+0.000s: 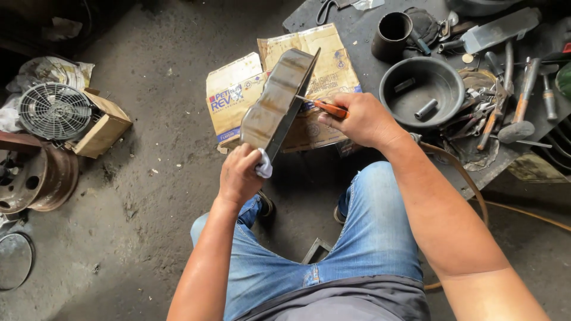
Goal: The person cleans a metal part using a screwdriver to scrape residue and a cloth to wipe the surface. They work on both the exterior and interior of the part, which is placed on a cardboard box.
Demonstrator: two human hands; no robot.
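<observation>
Gripping the lower end of a dented metal pan [275, 101] together with a scrap of white cloth [263, 167], the left hand [239, 176] is holding the pan upright on edge above the flattened cardboard [333, 65] on the concrete floor [160, 178]. The right hand [363, 119] is closing around an orange-handled tool [328, 108] and is pressing its tip against the pan's rim. A round black basin [443, 80] containing small metal cylinders is sitting just beside the right hand.
</observation>
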